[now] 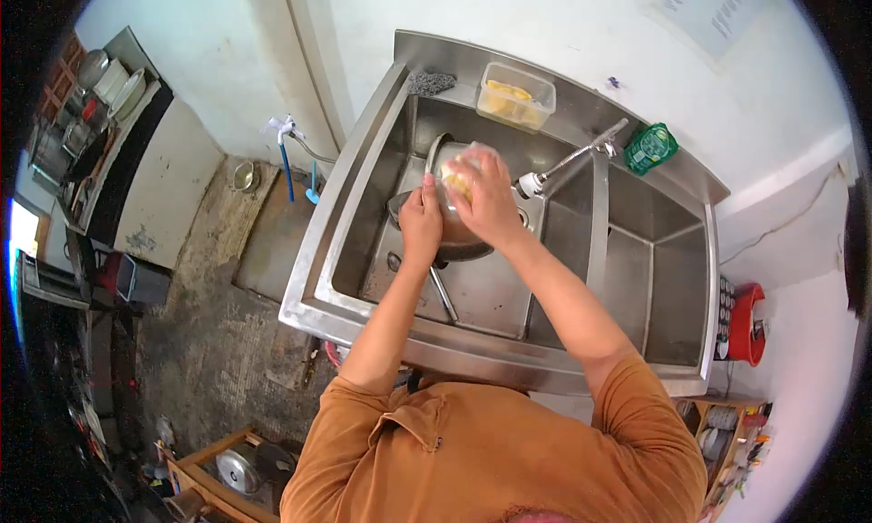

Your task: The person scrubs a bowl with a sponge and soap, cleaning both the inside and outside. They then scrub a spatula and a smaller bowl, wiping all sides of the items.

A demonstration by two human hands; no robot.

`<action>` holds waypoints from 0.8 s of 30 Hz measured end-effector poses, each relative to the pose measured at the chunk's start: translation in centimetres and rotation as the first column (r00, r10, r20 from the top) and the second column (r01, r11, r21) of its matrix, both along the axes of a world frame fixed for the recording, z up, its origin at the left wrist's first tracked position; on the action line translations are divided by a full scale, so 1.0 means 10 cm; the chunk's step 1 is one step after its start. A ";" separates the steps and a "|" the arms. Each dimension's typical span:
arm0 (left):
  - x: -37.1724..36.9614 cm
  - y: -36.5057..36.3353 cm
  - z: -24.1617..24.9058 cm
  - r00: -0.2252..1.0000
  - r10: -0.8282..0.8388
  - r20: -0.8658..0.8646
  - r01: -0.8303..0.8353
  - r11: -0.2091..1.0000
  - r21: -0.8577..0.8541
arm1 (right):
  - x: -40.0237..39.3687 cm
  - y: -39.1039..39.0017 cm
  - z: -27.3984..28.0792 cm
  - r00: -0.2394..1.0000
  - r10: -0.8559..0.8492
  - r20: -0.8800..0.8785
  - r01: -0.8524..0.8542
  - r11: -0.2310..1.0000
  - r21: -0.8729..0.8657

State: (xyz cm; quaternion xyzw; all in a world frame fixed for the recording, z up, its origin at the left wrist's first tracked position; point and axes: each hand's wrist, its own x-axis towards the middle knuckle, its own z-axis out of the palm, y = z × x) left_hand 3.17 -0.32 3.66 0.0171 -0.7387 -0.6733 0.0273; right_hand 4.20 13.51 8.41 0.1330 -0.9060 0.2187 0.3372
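Note:
Over the left basin of the steel sink (341, 269), my left hand (421, 223) is closed on the rim of a pale round dish or lid (436, 153), which is tilted up. My right hand (486, 196) presses a yellow sponge (459, 182) against its face. White suds seem to cover the sponge and fingers. Below my hands lies a dark pan (465, 251), partly hidden by them. A metal handle (444, 294) reaches toward the sink's front edge, and a spoon-like utensil (393, 261) rests left of it.
A clear plastic tub (516, 114) with yellow pieces stands on the back ledge, near a grey scouring pad (431, 83). The flexible tap (581, 155) hangs over the basins, beside a green pouch (650, 149). A red container (747, 325) is at the right.

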 end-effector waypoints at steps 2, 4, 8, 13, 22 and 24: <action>0.18 -0.08 0.06 0.992 -0.070 -0.105 0.061 0.994 -0.090 | -0.01 -0.02 0.09 0.996 0.002 -0.089 -0.001 1.000 0.012; 0.31 -0.13 0.15 0.991 -0.093 -0.099 0.081 0.990 -0.119 | 0.00 -0.05 0.17 0.927 -0.053 0.371 0.162 0.949 -0.271; 0.45 -0.19 0.28 0.972 -0.044 -0.229 0.016 0.992 -0.123 | 0.43 -0.34 0.13 0.995 -0.097 -0.021 0.098 0.994 0.056; 0.67 -0.25 0.38 0.956 -0.076 -0.283 0.014 0.976 -0.218 | -0.07 0.29 0.36 0.736 -0.095 0.670 0.311 0.927 -0.210; 0.82 -0.29 0.59 0.912 -0.006 -0.410 -0.089 0.973 -0.214 | -0.10 0.70 0.25 0.879 0.022 0.477 0.222 0.865 -0.450; 0.72 -0.33 0.59 0.915 0.128 -0.382 -0.190 0.973 -0.129 | -0.03 0.82 0.48 0.753 0.191 0.630 0.258 0.796 -0.548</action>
